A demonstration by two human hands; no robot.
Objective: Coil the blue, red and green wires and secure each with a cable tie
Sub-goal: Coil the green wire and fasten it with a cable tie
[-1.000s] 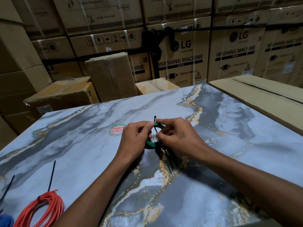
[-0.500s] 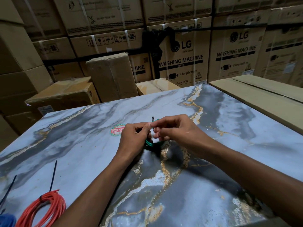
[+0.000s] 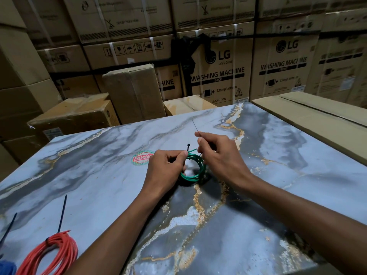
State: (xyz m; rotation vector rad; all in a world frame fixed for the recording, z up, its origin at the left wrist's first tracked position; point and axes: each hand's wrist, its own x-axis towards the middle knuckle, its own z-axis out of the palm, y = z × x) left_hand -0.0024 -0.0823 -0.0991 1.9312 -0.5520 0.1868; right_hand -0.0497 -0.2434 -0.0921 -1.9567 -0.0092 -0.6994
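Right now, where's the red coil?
Head view, bottom-left corner of the marble table: the red coil lies beside the blue wire, left of the person's forearm.

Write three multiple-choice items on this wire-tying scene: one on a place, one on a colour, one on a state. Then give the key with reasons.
1. Where does the red coil lie?
A. Near left corner of the table
B. Far right corner
C. On a carton

2. What colour is the coil between the hands?
A. Blue
B. Green
C. Yellow

3. What is the right hand doing?
A. Resting flat
B. Pointing at a carton
C. Pinching the cable tie's tail

Key: 1 A, it sits by the near left edge. 2 B, green loops show beside the left hand. 3 C, the black tail sticks up from its fingertips.
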